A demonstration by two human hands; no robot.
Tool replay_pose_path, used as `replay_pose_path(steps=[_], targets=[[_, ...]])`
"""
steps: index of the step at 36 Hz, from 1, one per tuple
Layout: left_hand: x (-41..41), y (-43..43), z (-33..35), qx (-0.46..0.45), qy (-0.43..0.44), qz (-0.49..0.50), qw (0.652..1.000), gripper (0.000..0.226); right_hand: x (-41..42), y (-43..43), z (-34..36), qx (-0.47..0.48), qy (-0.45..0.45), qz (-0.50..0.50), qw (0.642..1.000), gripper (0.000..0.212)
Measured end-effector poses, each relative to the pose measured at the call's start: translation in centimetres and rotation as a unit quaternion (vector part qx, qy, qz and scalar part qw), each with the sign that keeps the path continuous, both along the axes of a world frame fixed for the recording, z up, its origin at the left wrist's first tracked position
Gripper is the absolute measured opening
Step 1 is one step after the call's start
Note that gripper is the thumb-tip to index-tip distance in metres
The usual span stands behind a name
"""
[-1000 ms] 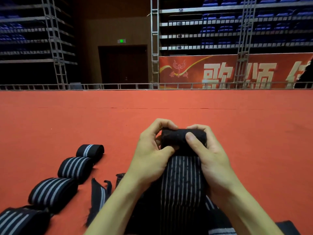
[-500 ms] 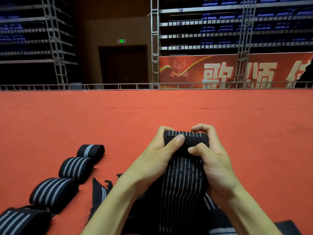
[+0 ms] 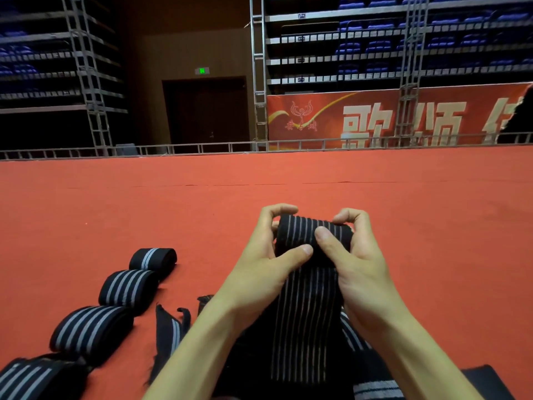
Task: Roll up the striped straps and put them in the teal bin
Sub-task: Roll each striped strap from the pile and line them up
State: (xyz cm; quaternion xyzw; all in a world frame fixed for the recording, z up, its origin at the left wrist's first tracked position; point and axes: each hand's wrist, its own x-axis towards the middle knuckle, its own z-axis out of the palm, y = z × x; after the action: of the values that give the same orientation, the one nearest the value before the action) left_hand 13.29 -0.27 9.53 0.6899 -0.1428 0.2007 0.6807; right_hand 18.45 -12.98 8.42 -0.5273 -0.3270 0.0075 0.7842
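The striped strap [image 3: 305, 313] hangs in front of the person. Its loose tail rises from a dark heap of more straps [image 3: 372, 391] at the bottom edge, and its far end is wound into a thick roll held up off the red floor [image 3: 432, 226]. The left hand [image 3: 268, 255] grips the roll's left end, fingers curled over the top and thumb laid across the front. The right hand [image 3: 357, 255] grips the right end the same way, its thumb pressing the front of the roll.

Left of the strap's tail a loose strap [image 3: 170, 330] lies crumpled on the floor. Further left of the strap, four rolled straps [image 3: 89, 327] lie in a slanting row, each just beside the next.

Well beyond the strap runs a low metal railing [image 3: 202, 147]. Behind it stand a red banner [image 3: 375, 119], a dark doorway [image 3: 206, 111] with a green sign [image 3: 202, 71] above, and tiers of blue seats [image 3: 476, 39].
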Motion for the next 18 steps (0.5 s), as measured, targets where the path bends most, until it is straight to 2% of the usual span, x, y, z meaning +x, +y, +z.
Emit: replay_pose_path(steps=[4,7,12,14,16,18], targets=[[0.08,-0.47,0.23,-0.052,0.056,-0.028,0.997,0.043,-0.10,-0.32,0.06,0.020,-0.031,0.014,0.999,0.026],[0.28,-0.28,0.17,-0.050,0.051,-0.011,0.997,0.042,-0.34,-0.18,0.22,0.021,-0.036,0.034,0.999,0.033],[0.47,0.07,-0.10,-0.045,0.022,-0.006,0.999,0.023,-0.20,0.02,0.41,0.058,0.031,0.075,0.995,0.033],[0.59,0.31,-0.21,-0.037,0.015,-0.010,0.999,0.023,-0.26,0.10,0.52,0.076,0.070,0.111,0.988,0.037],[0.61,0.46,-0.31,-0.031,0.011,-0.016,0.999,0.024,-0.39,0.20,0.52,0.073,0.089,0.109,0.987,0.028],[0.52,0.33,-0.20,-0.039,0.023,-0.023,0.999,0.026,-0.27,0.25,0.27,0.034,0.063,0.047,0.996,0.016]])
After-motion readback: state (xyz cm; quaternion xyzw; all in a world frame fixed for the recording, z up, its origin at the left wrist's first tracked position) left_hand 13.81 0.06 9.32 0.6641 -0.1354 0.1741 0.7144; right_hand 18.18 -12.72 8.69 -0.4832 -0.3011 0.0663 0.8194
